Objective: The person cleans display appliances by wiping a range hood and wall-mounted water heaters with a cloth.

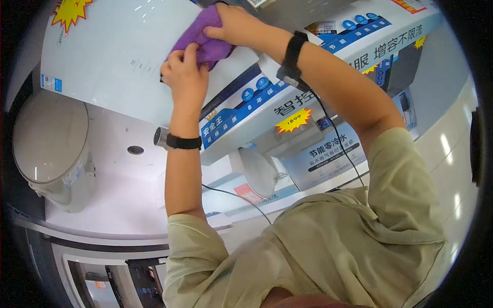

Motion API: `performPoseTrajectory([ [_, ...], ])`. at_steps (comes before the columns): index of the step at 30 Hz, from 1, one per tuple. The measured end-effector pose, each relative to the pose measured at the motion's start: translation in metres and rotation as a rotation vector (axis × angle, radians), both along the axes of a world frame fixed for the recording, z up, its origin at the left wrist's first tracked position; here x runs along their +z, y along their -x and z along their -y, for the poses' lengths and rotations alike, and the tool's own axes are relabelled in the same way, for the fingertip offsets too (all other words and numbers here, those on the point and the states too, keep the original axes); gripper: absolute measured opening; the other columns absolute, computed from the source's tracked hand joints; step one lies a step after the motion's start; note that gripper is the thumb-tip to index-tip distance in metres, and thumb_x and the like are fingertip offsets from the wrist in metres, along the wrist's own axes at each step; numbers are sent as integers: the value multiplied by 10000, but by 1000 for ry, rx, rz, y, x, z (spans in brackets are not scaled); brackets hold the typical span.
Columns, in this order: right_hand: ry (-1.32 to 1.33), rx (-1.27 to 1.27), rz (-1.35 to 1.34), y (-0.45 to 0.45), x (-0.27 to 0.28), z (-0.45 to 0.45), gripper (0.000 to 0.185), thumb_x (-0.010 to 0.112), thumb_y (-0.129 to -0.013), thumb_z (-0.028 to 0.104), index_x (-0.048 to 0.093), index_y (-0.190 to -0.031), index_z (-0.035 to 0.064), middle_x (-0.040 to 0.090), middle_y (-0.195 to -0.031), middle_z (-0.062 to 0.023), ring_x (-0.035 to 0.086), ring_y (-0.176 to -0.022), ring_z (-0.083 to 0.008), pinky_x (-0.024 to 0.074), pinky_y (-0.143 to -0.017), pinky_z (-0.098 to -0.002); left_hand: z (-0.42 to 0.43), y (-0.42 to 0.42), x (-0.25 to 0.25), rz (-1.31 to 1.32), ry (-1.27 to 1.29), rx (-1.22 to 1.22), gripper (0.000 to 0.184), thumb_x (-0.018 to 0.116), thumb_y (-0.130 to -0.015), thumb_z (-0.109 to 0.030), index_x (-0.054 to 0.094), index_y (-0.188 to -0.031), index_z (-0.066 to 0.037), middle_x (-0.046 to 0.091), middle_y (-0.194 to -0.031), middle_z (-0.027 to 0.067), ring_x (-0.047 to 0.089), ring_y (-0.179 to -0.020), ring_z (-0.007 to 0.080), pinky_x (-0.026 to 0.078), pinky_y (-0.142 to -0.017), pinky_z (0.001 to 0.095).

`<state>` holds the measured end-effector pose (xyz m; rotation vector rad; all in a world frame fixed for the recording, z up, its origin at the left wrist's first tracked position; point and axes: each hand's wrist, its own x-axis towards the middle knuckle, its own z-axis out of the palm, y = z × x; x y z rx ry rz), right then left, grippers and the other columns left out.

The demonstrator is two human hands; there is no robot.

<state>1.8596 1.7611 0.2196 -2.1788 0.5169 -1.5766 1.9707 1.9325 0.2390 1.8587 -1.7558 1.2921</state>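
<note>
A purple cloth [203,38] is bunched up at the edge of a large white glossy appliance panel [115,56] at the upper left. My left hand [186,69] grips the cloth's lower left part with bent fingers. On the cloth's upper right side, my right hand [233,25] holds it with its fingers curled over. Both wrists wear black straps with small devices and thin cables. The panel carries small print, a blue-and-white label [51,83] and a yellow starburst sticker [71,14].
A white cylindrical appliance [51,138] stands at the left. Below my hands runs a display shelf edge [241,115] with blue strips and a yellow price star [294,121]. Boxed units sit under it. Pale floor tiles [447,154] show at the right.
</note>
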Motion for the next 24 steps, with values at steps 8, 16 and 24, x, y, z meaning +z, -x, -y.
performPoseTrajectory([
  [8,-25,-34,-73,17,-58,-17,623,712,-809,443,537,-1126,-64,642,-1014,-290,626,-973,-438,497,-861,-471,-6,13,-54,-142,-105,30,494,719,-733,-102,603,-1200,-214,529,-1152,120,462,-1088,399,398,-922,527],
  [16,216,-331,66,13,-96,-42,619,808,-714,415,527,-1059,-15,580,-991,-218,557,-947,-396,468,-833,-469,-22,5,-89,-196,-83,21,439,656,-752,-57,613,-1164,-204,523,-1087,84,484,-1009,347,417,-805,522],
  [24,460,-468,8,2,-73,-77,627,777,-733,414,567,-1152,-4,545,-942,-156,515,-905,-337,417,-782,-432,-48,-23,-94,-326,-39,22,472,688,-739,-42,600,-1174,-202,495,-1110,87,462,-1062,333,398,-831,536],
])
